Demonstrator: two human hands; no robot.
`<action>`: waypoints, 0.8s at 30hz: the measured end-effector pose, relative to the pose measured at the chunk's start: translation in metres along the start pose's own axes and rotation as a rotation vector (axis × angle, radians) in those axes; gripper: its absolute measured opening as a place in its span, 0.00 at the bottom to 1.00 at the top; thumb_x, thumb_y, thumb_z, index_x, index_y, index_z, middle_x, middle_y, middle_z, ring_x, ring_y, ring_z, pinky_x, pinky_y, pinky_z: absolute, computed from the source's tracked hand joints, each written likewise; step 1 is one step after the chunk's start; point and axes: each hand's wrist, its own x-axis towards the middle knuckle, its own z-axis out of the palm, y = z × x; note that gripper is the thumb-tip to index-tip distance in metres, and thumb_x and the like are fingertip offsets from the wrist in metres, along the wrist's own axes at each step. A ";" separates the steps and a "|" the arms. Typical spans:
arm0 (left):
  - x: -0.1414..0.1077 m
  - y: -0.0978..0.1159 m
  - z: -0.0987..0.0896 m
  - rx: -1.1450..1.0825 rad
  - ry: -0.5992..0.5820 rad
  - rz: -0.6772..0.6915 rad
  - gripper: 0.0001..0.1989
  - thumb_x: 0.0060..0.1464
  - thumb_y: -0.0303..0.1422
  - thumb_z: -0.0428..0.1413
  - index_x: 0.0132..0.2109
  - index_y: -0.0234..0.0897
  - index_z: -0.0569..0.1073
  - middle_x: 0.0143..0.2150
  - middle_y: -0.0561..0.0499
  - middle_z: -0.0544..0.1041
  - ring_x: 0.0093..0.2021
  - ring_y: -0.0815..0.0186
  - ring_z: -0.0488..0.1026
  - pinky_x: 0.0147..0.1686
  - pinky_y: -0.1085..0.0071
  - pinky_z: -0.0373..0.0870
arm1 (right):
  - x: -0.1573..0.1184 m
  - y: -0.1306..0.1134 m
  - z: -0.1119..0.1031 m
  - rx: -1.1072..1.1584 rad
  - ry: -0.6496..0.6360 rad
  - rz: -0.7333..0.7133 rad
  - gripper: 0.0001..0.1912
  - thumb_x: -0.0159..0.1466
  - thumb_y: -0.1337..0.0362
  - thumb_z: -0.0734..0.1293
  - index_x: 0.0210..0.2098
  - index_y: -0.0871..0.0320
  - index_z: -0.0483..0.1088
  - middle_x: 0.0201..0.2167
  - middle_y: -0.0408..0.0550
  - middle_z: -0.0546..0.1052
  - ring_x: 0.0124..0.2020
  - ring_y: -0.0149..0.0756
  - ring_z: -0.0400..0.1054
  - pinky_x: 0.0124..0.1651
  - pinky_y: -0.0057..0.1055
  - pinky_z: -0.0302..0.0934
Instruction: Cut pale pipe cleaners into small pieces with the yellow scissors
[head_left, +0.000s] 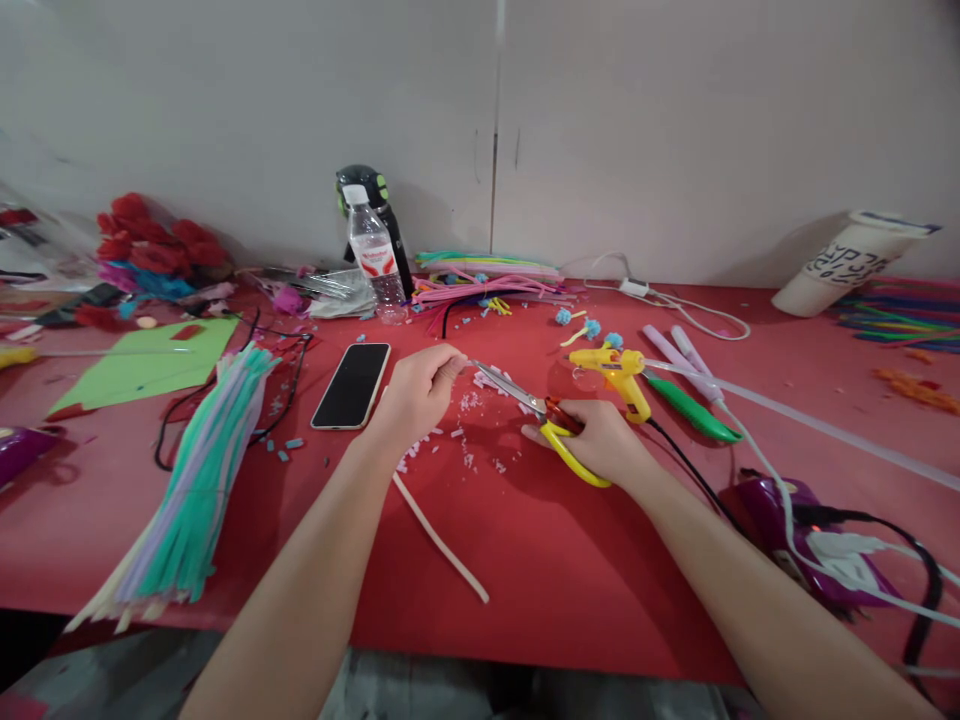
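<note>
My left hand (429, 388) is closed in a pinch on a thin pale pipe cleaner, of which only a small tip shows at the fingertips. Wrapped round the yellow and red handles of a pair of scissors (517, 391) is my right hand (600, 440). The scissor blades point left, their tips close to the pinched fingers. Beneath them lie pale pink clippings (491, 380) and fine fluff. A whitish pipe cleaner (442, 540) stretches out from under my left forearm; whether it joins the pinched piece is hidden.
Left of my hands are a phone (351, 386) and a bundle of pipe cleaners (191, 480). A water bottle (375, 255) stands behind. To the right lie a yellow glue gun (615, 375), a green-handled tool (694, 408), cables and a purple power block (810, 540). A paper cup (847, 265) leans farther back.
</note>
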 end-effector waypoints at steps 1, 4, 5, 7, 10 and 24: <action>0.000 0.000 0.000 0.000 -0.001 0.003 0.15 0.65 0.38 0.48 0.34 0.36 0.71 0.27 0.54 0.71 0.28 0.70 0.67 0.31 0.74 0.61 | 0.000 0.000 0.000 -0.001 -0.001 -0.003 0.31 0.52 0.41 0.70 0.19 0.57 0.51 0.18 0.37 0.51 0.22 0.26 0.45 0.23 0.26 0.42; 0.000 0.000 0.000 0.001 0.002 0.011 0.14 0.65 0.38 0.48 0.34 0.36 0.71 0.27 0.54 0.71 0.28 0.71 0.67 0.31 0.75 0.61 | 0.000 0.001 0.001 -0.001 -0.005 -0.010 0.31 0.52 0.41 0.70 0.20 0.57 0.51 0.19 0.37 0.52 0.22 0.26 0.45 0.23 0.26 0.42; 0.000 0.000 0.001 0.002 0.003 0.014 0.14 0.65 0.38 0.48 0.35 0.36 0.72 0.28 0.54 0.72 0.28 0.71 0.67 0.31 0.75 0.62 | 0.000 0.002 0.001 -0.002 -0.007 -0.012 0.31 0.53 0.41 0.70 0.20 0.57 0.51 0.19 0.37 0.52 0.22 0.26 0.45 0.23 0.26 0.42; 0.000 -0.001 0.001 0.006 0.004 0.017 0.14 0.65 0.37 0.48 0.35 0.36 0.72 0.28 0.53 0.73 0.28 0.70 0.67 0.32 0.74 0.62 | 0.000 0.003 0.001 -0.005 -0.009 -0.017 0.31 0.53 0.40 0.70 0.20 0.57 0.52 0.18 0.37 0.52 0.22 0.26 0.45 0.23 0.26 0.43; 0.000 -0.001 0.001 0.007 0.002 0.016 0.13 0.65 0.37 0.48 0.35 0.36 0.72 0.29 0.52 0.74 0.28 0.70 0.68 0.32 0.74 0.62 | 0.002 0.003 0.001 -0.008 -0.004 -0.023 0.31 0.53 0.40 0.69 0.19 0.57 0.52 0.18 0.37 0.52 0.22 0.26 0.45 0.22 0.26 0.43; -0.001 0.008 -0.003 -0.051 0.001 -0.078 0.19 0.67 0.43 0.43 0.30 0.37 0.64 0.26 0.53 0.70 0.29 0.68 0.68 0.31 0.72 0.60 | -0.001 0.000 -0.001 -0.001 0.002 -0.028 0.30 0.52 0.40 0.69 0.19 0.57 0.52 0.18 0.37 0.52 0.22 0.26 0.45 0.22 0.26 0.42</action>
